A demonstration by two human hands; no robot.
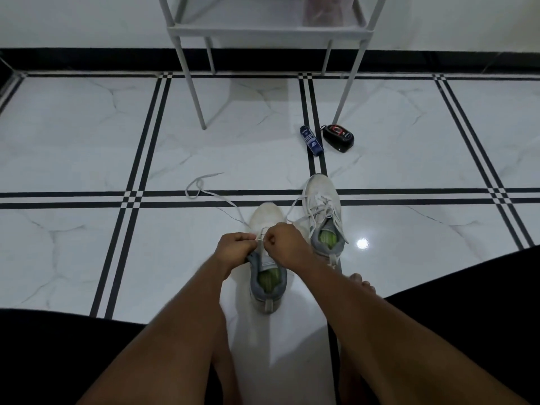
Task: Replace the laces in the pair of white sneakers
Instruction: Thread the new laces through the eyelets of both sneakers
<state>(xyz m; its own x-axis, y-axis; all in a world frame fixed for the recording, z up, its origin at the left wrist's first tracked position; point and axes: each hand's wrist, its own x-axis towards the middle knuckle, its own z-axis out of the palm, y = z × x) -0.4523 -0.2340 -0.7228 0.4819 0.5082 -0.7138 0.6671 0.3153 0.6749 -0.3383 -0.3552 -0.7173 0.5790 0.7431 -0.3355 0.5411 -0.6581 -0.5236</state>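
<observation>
I see both hands working over the near sneaker, which sits on the tiled floor between the person's legs, toe pointing away. My left hand is curled tight, fingertips pinching the white lace right at the upper eyelets; my right hand is fisted too, knuckles up, and it seems to pinch the same lace on the other side, though the motion blur there keeps me from being sure which strand it has. The two hands are almost touching above the shoe's tongue. From the left hand's side the lace trails away over the toe and across the floor to the left, ending in a loose loop on the black tile lines. The second sneaker stands just beside the first, to its right and a little farther off, with its own laces slack and spilling over the sides. Beyond it, near a leg of the grey metal rack, lie a dark blue tube and a black shoe-polish sponge, close together
</observation>
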